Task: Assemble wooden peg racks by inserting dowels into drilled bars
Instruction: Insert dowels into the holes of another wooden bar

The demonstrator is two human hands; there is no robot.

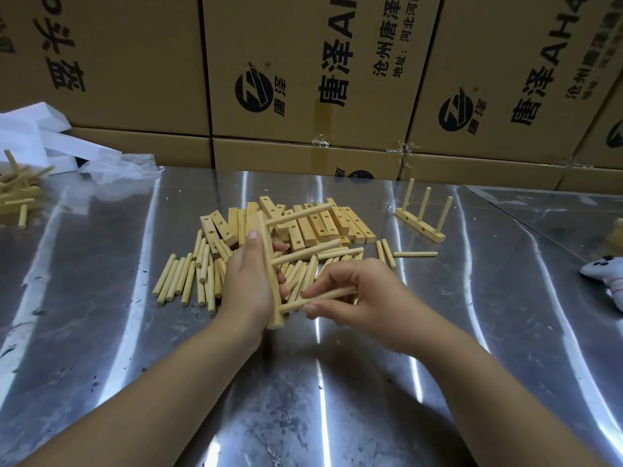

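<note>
Bar: pale wooden drilled bar (268,254), centre frame, held almost upright, my left hand (246,281) wrapped round it.
Peg in hand: round light-wood dowel (323,298), pinched in my right hand (367,298), its tip at the bar's lowest hole.
Doing it well: I'd keep the dowel square to the hole, brace the bar, then push straight.
Count, this bar: two dowels seated (298,214), the third going in.
Count, finished: one three-peg rack (419,227), standing right of centre.
Count, stock: over a dozen loose bars (323,224); scattered dowels (182,278), dozens, too heaped to count.
Setting: scuffed steel table (101,264); printed cardboard cartons (303,62) across the top.
</note>
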